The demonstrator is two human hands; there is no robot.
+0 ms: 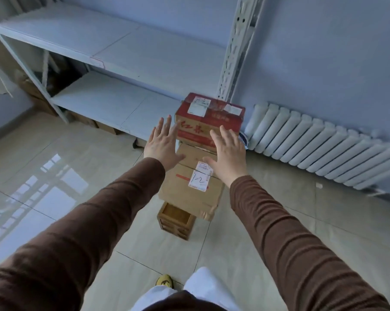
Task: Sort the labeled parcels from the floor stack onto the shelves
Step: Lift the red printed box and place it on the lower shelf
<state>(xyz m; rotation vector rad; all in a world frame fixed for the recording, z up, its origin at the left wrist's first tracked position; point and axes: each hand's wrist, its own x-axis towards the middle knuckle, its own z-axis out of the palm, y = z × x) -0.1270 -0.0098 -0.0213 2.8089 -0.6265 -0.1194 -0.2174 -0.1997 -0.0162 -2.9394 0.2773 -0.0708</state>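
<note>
Parcels, floor stack, just in front of the shelves and beside the radiator [324,144].

Red box [208,120]: top of the stack, sitting toward its far end, white labels on its lid; their writing is too blurred to read. Being uppermost, it is the natural first pick.

Brown box [189,189]: under the red box, longer than it, so its near end sticks out bare. A white label [199,180] on that end reads "1-2", facing up where a standing person can read it.

Crate [176,221]: small, open-topped, wooden-looking, under the brown box's near end and seemingly propping it.

Left hand [161,145]: held out, palm down, fingers straight and spread, over the left side of the stack, holding nothing. Contact with the red box cannot be told.

Right hand [228,149]: the same posture on the right side, fingers spread, holding nothing.

Judgement: the hands flank the red box as if to clasp it by its two sides; a wide, open spread suits a box too broad for one hand.

Shelves [113,102]: white metal, two bare boards in view, a small tag [97,62] on the upper edge, probably marking a slot.

Also present: tiled floor [55,176], brown sleeves, yellow shoe [165,280].
</note>
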